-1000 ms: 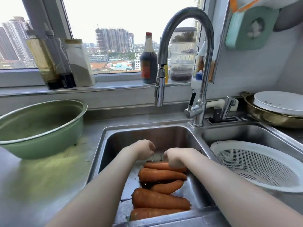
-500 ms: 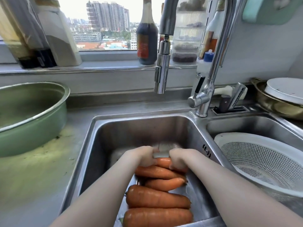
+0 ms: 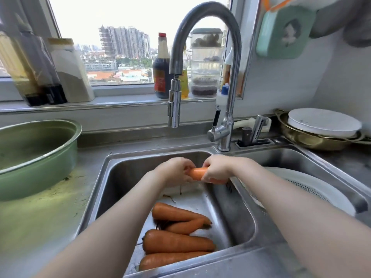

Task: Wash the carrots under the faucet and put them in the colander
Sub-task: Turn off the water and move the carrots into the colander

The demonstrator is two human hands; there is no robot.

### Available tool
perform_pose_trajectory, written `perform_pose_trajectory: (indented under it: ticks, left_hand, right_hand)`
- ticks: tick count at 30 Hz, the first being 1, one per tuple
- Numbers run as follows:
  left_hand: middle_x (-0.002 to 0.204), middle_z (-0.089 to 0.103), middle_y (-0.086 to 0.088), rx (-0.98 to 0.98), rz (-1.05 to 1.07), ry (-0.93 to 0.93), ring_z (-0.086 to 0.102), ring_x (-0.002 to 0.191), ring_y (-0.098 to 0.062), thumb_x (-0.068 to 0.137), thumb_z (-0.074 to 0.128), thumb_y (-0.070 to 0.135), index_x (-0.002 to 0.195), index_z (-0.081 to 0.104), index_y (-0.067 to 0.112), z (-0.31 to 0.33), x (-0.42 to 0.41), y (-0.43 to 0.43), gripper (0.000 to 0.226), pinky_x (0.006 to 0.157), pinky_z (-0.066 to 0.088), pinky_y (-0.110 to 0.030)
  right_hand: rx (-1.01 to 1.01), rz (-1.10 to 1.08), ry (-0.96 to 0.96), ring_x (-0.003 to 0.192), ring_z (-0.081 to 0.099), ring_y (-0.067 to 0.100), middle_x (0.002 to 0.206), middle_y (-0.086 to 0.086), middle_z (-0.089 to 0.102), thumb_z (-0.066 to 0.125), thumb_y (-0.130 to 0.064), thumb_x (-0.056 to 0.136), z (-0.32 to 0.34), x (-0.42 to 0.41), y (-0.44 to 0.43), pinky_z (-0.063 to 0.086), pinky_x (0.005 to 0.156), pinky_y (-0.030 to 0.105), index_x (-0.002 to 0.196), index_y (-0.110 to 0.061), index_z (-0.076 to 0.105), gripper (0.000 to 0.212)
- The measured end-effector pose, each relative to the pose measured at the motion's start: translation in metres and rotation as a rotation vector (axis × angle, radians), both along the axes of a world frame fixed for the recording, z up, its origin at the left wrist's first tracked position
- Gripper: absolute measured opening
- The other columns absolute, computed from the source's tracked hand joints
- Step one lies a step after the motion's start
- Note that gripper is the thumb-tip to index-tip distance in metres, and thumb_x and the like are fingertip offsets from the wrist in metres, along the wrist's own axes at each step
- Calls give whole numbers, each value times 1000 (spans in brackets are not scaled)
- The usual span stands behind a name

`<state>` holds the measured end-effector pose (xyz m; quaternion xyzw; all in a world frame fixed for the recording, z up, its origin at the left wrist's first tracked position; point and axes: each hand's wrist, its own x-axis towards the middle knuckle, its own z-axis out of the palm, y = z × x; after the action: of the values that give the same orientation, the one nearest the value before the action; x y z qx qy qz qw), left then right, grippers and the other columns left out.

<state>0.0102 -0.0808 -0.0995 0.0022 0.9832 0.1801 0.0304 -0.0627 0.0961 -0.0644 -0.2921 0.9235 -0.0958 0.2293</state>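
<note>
My left hand (image 3: 176, 171) and my right hand (image 3: 217, 169) both grip one orange carrot (image 3: 197, 173), held level above the left sink basin (image 3: 124, 177), below and just in front of the faucet spout (image 3: 174, 109). No water is seen running from the spout. Several more carrots (image 3: 176, 241) lie on the basin floor nearer to me. The white colander (image 3: 313, 189) sits in the right basin, partly hidden behind my right forearm.
A large green basin (image 3: 36, 157) stands on the counter at left. Bottles and jars line the window sill (image 3: 120, 100). At the back right a white plate rests on a brass-coloured bowl (image 3: 309, 137). The faucet handle (image 3: 215, 125) is right of the spout.
Both hands have lifted one carrot off the pile and raised it toward the spout. The rest of the carrots stay on the basin floor.
</note>
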Motion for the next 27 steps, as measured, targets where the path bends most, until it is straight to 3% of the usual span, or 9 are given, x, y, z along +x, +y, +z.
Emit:
perform_pose_trajectory:
  ticks: [5,9,12,16,19,21,23,27]
  left_hand:
    - [120,69,0,102,-87,236,63,110,-21,86,79,26,128,69,26,40,-17,62,43,91,47,-28]
    - [128,61,-2,72,-151,279,55,121,-23,95,72,34,129,69,26,55,-42,122,35,102,47,-35]
    - [138,55,-2,-82,-228,170,47,131,-23,102,60,40,138,62,25,54,-56,168,39,110,41,-40]
    - [146,55,-2,-134,-265,-58,50,136,-27,98,54,55,143,56,36,27,-79,203,49,114,41,-49]
    - [146,56,3,-134,-259,-284,55,131,-23,96,55,62,146,53,40,5,-89,216,55,113,43,-41]
    - [143,60,4,-117,-261,-320,58,126,-21,97,57,59,143,57,40,-6,-90,220,50,109,45,-37]
    - [135,65,5,-135,-270,-230,59,123,-21,98,58,53,135,65,39,-10,-89,217,40,107,46,-36]
    - [119,67,3,-88,-256,84,57,117,-21,98,60,40,114,74,29,-3,-86,196,24,101,46,-35]
  right_hand:
    - [-140,-138,66,96,69,21,107,5,70,75,-31,90,41,-7,76,57,76,33,118,-18,70,31]
    - [-46,-277,116,85,69,21,102,6,69,74,-32,90,49,-21,139,52,62,29,120,-14,67,35]
    - [164,-353,71,82,73,27,99,11,71,76,-34,88,34,-30,181,60,66,35,114,-7,67,39]
    - [231,-386,-22,86,72,24,109,8,71,80,-36,85,1,-34,209,62,83,39,121,-14,64,45]
    - [280,-342,-82,75,67,20,96,5,69,78,-40,88,-23,-35,216,59,74,35,112,-15,62,38]
    - [306,-326,-86,83,73,24,101,7,72,78,-41,86,-37,-38,219,63,81,39,109,-13,66,38]
    - [270,-333,-108,93,76,25,112,9,74,75,-34,89,-46,-43,220,64,85,44,115,-11,71,36]
    - [96,-312,-61,97,76,24,112,9,75,61,-23,99,-34,-49,201,66,81,42,116,-17,73,22]
